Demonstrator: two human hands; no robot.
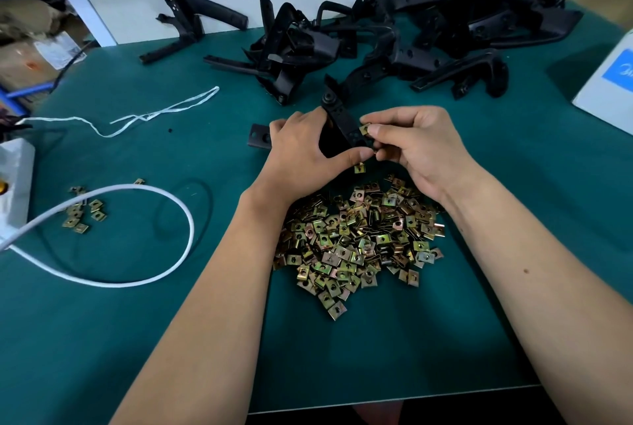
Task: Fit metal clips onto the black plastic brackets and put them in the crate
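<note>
My left hand [305, 147] grips a black plastic bracket [337, 116] above the green table, its thumb curled under the lower end. My right hand [418, 147] pinches a brass-coloured metal clip [364, 129] against the bracket's right edge. A second clip [359, 168] shows just below my left thumb. A large heap of loose metal clips [359, 239] lies on the mat under my wrists. A pile of black brackets [394, 37] fills the back of the table. No crate is in view.
A lone bracket [191, 24] lies at the back left. A small group of clips [82, 212] sits at the left by a looped white cable [164, 195] and a white power strip [13, 181]. White string [154, 114] lies nearby. A white box [609, 82] stands at the right edge.
</note>
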